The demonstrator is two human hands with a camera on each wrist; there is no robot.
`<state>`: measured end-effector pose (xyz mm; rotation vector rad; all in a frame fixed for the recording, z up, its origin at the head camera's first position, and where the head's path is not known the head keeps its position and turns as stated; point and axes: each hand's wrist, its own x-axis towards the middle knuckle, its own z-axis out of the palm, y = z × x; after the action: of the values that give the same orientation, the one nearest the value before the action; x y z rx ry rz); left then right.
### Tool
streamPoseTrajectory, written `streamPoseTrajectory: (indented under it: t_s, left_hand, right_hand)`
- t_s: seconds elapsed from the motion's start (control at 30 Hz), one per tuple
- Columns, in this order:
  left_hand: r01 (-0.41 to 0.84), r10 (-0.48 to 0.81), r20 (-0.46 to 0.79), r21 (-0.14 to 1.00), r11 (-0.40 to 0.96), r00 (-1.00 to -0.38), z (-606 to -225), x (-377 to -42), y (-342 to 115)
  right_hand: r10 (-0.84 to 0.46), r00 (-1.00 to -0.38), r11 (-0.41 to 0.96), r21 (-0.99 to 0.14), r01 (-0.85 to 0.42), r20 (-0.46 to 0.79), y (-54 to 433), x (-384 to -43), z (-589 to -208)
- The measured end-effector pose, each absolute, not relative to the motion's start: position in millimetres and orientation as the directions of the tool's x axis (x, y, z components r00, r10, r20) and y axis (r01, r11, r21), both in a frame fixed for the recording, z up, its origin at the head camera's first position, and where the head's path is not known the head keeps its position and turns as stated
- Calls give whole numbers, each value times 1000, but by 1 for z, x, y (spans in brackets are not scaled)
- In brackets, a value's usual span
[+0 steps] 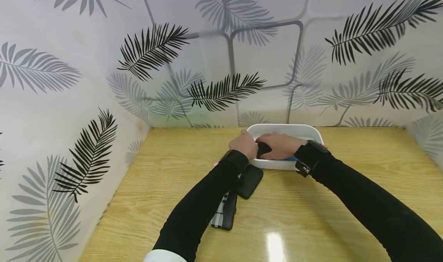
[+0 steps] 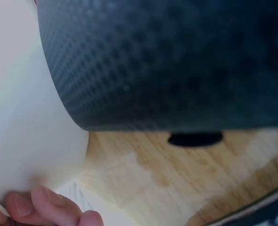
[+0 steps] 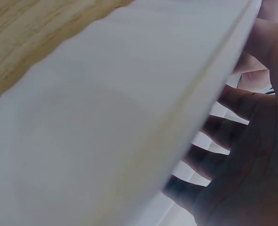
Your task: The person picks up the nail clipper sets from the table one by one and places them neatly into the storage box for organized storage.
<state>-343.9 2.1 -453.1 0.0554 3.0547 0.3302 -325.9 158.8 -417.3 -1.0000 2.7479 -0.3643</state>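
A white oblong bin point(image 1: 283, 128) stands at the back of the table. My left hand point(image 1: 243, 144) grips its left end; in the left wrist view bent fingers point(image 2: 54, 207) lie against the white wall. My right hand point(image 1: 278, 146) reaches over the near wall into the bin, around a black item point(image 1: 264, 149) between both hands. In the right wrist view the fingers point(image 3: 226, 129) are spread and bent, tips hidden behind the rim; I cannot tell whether they hold the item. Something dark and dot-textured point(image 2: 167, 66) fills the upper left wrist view.
Under my left wrist lies a flat black case point(image 1: 250, 181). A black case with a plaid side point(image 1: 224, 214) lies nearer, partly behind the left sleeve. Something blue point(image 1: 291, 159) shows inside the bin. Leaf-patterned walls point(image 1: 207, 62) rise behind the wooden table point(image 1: 166, 166).
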Motion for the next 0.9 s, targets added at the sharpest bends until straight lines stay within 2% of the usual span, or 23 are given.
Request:
streamPoseTrajectory:
  t_s: [0.17, 0.33, 0.47, 0.63, 0.77, 0.9]
  left_hand:
    - [29, 48, -82, 213, 977, -995, -452, -344, 2]
    - [40, 57, -73, 215, 976, -996, -451, -345, 2]
    - [42, 57, -69, 207, 977, -996, -451, -345, 2]
    - [42, 60, -76, 222, 974, -995, -450, -344, 2]
    - [40, 58, -80, 215, 976, -995, -447, -341, 2]
    - [42, 59, -82, 197, 979, -995, -448, -340, 2]
  right_hand:
    - [-656, -752, 728, -316, -608, -64, 162, -320, -420]
    - [-673, -736, 679, -338, -652, 67, 166, -306, -418]
    - [-664, -717, 665, -270, -697, 214, 167, -289, -416]
    - [-658, -656, 650, -161, -742, 369, 162, -270, -419]
    - [-701, -606, 608, -131, -783, 376, 153, -253, -422]
    - [-751, -594, 577, -151, -803, 288, 145, -239, -430]
